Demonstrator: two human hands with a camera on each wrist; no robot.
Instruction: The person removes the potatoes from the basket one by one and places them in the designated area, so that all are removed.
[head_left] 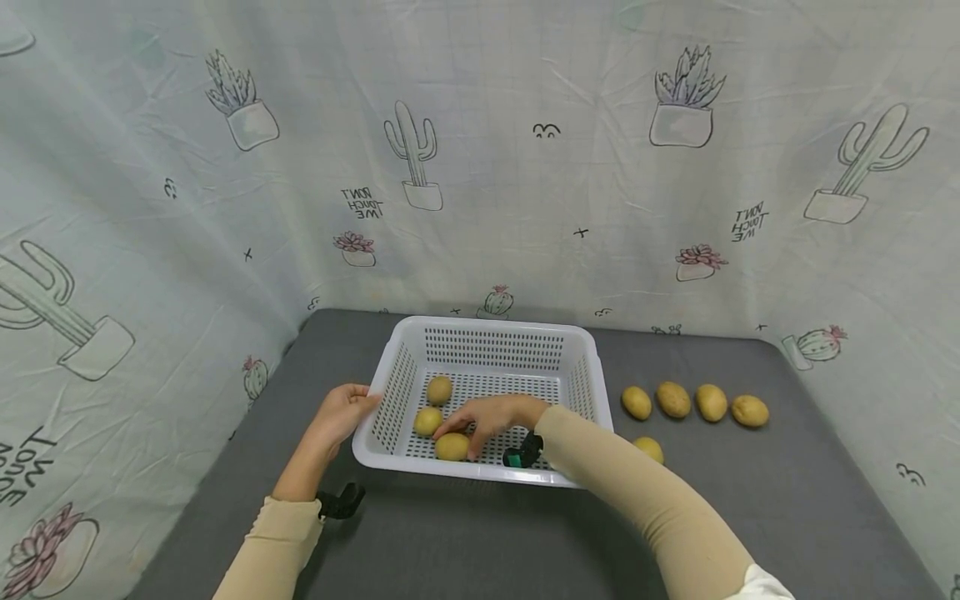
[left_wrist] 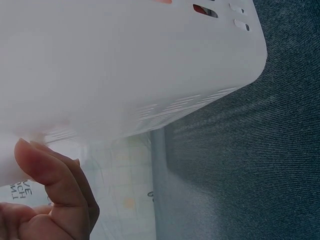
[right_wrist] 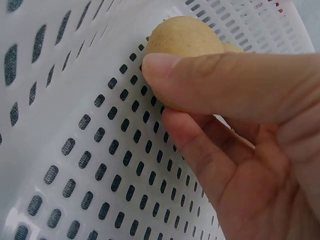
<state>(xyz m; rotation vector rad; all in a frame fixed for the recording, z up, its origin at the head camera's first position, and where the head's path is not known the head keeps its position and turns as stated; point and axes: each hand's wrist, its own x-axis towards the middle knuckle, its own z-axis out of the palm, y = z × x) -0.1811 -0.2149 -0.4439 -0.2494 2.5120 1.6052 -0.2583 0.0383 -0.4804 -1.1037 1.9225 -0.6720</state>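
Note:
A white plastic basket [head_left: 495, 323] with slotted sides and floor stands on the dark table. My left hand [head_left: 342, 414] grips its left rim; in the left wrist view the bent fingers [left_wrist: 47, 172] meet the basket's outer wall [left_wrist: 125, 55]. Inside, my right hand [head_left: 491, 417] holds a potato [head_left: 452, 447] near the front left corner. The right wrist view shows thumb and fingertips around that potato [right_wrist: 182, 37], low over the slotted floor. Two more potatoes lie behind it along the left side, a nearer one [head_left: 428, 421] and a farther one [head_left: 439, 390].
Right of the basket, several potatoes form a row on the table, from the leftmost potato [head_left: 636, 402] to the rightmost potato [head_left: 750, 411]. Another potato [head_left: 649, 450] sits in front, partly behind my right sleeve [head_left: 637, 492]. A printed curtain [head_left: 480, 167] encloses the table [head_left: 465, 533].

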